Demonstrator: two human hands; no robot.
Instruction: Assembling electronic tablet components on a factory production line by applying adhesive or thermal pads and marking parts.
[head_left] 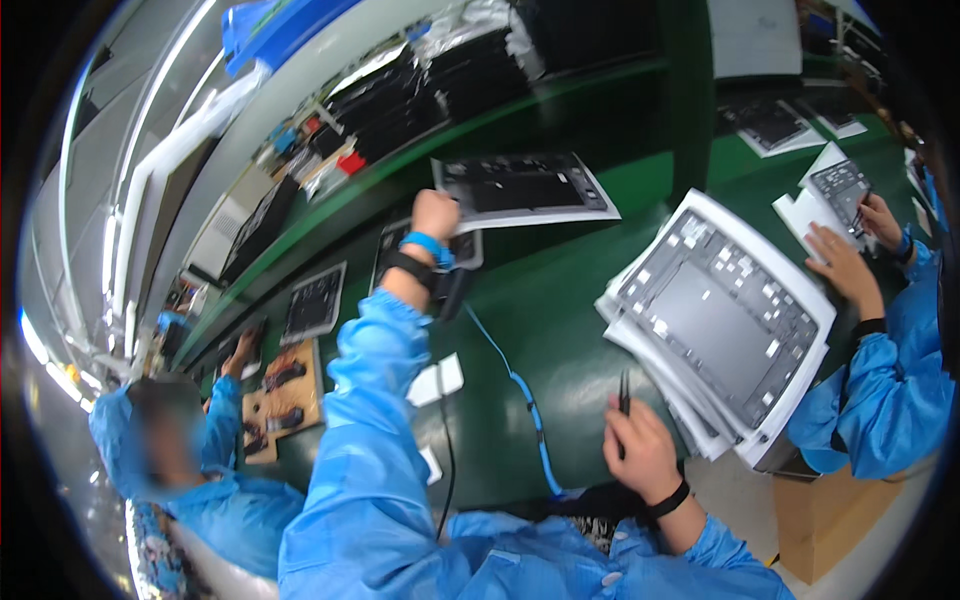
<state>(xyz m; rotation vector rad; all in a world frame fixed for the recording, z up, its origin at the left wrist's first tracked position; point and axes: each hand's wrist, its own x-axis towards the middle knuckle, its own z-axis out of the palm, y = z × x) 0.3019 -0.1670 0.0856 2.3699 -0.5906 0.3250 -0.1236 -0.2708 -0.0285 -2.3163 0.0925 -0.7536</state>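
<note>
My left hand (436,212) reaches far forward and grips the near edge of a white sheet carrying a dark flat panel (525,187) on the green work surface (560,320). A blue wrist strap (428,246) and a black band sit on that wrist. My right hand (640,450) stays close to my body and holds black tweezers (624,392) with the tips pointing up. To the right of that hand lies a stack of white trays (720,320) with a grey panel on top.
A blue coiled cord (525,395) runs across the surface toward me. Small white cards (437,381) lie near my left sleeve. A person in blue sits at left by a wooden fixture (285,395). Another person's hands (850,250) work on a panel at right.
</note>
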